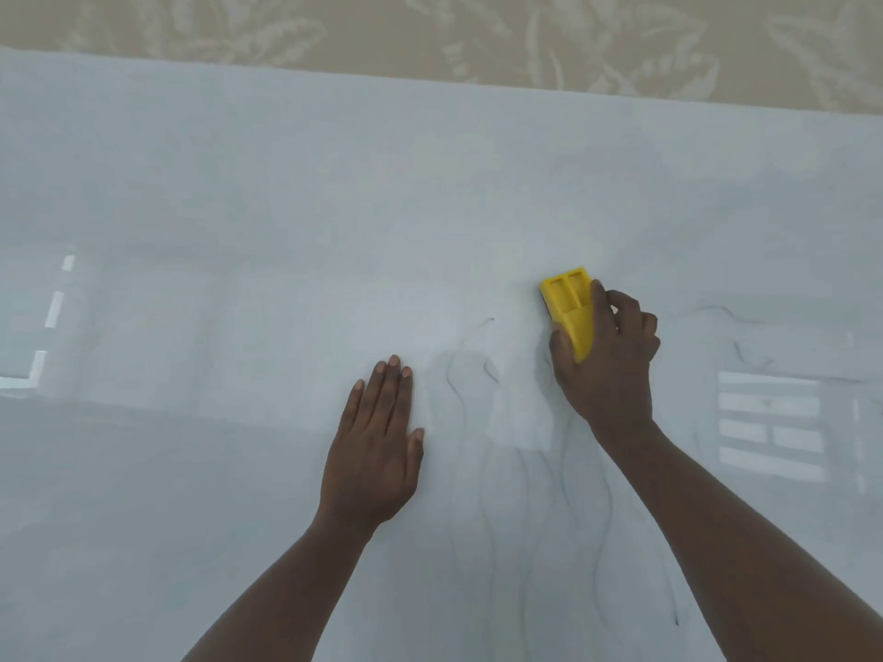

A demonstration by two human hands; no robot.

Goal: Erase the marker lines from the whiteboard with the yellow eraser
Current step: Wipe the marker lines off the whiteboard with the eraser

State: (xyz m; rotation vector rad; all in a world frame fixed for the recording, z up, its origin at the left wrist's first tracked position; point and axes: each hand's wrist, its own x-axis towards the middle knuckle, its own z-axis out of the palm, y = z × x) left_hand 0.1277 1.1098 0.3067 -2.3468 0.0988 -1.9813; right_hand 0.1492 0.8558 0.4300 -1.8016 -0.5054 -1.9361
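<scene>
The whiteboard (286, 207) lies flat and fills most of the head view. My right hand (607, 365) grips the yellow eraser (571, 305) and holds it down on the board, right of centre. Faint wavy marker lines (456, 398) run between my two hands and down toward the near edge. More thin strokes (726, 312) show to the right of the eraser. My left hand (377, 451) rests flat on the board, palm down, fingers together, holding nothing.
A beige cloth with a pale leaf pattern (478, 35) runs beyond the board's far edge. Bright window reflections sit on the glossy surface at the left (52, 310) and at the right (769, 422).
</scene>
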